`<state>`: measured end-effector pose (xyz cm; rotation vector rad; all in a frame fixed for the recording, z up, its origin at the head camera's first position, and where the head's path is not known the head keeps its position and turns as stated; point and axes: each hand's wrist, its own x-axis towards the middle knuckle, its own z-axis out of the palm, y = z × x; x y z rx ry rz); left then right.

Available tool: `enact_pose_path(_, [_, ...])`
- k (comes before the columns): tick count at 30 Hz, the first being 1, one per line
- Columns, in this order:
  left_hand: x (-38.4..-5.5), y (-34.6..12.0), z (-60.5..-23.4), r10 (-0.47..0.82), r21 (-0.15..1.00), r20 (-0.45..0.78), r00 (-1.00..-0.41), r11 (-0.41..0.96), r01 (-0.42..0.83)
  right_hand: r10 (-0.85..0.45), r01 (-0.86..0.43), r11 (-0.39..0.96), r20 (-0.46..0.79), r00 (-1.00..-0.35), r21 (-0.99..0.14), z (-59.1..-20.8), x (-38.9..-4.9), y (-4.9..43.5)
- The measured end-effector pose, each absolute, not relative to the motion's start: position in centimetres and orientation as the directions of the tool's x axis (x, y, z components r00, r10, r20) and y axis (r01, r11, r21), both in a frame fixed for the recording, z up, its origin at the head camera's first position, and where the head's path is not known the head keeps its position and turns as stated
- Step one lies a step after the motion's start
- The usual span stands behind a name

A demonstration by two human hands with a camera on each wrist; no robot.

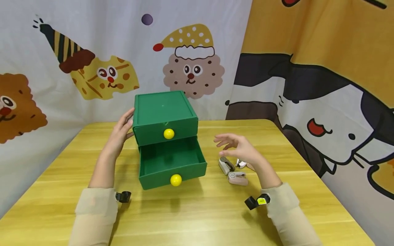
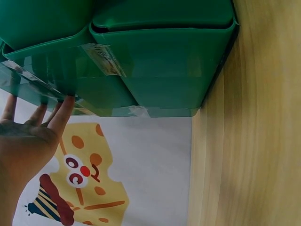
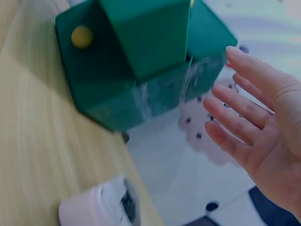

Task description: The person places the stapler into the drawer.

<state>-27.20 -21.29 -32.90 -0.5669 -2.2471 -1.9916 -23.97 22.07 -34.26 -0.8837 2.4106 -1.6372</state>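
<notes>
A green two-drawer box (image 1: 163, 107) with yellow round knobs stands on the table; its lower drawer (image 1: 172, 172) is pulled out, with nothing visible inside, and its upper one is closed. My left hand (image 1: 118, 131) rests against the box's left side. In the left wrist view its fingertips (image 2: 67, 104) touch the green wall, which has clear tape on it. My right hand (image 1: 237, 147) hovers right of the box with extended, slightly bent fingers, holding nothing. Below it lie small staplers: a grey one (image 1: 226, 165) and a pink one (image 1: 237, 178), also partly seen as the pink stapler (image 3: 89, 207).
Beside those staplers lie a white-and-metal piece (image 1: 241, 163) and a pinkish piece (image 1: 250, 166), partly hidden by the right wrist. Behind the wooden table (image 1: 191, 222) hangs a curtain (image 1: 123, 20) with cartoon prints.
</notes>
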Motion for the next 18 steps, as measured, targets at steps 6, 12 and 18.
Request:
enact_pose_path(6, [-27.1,-21.4,-33.1,0.218,0.941,0.303,-0.928,0.088,0.328,-0.554,-0.395,0.318,0.169,-0.815,-0.861,-36.3,-25.6,23.5])
enact_pose_path(12, [-27.1,-21.3,-32.8,0.216,0.937,0.316,-0.924,0.082,0.34,-0.594,-0.279,0.303,0.049,-0.803,-0.911,-37.7,-26.5,24.4])
enact_pose_path(18, [-27.1,-21.3,-32.9,0.218,0.938,0.312,-0.925,0.08,0.336,-0.634,-0.219,0.314,-0.032,-0.773,-0.924,-38.9,-27.0,25.2])
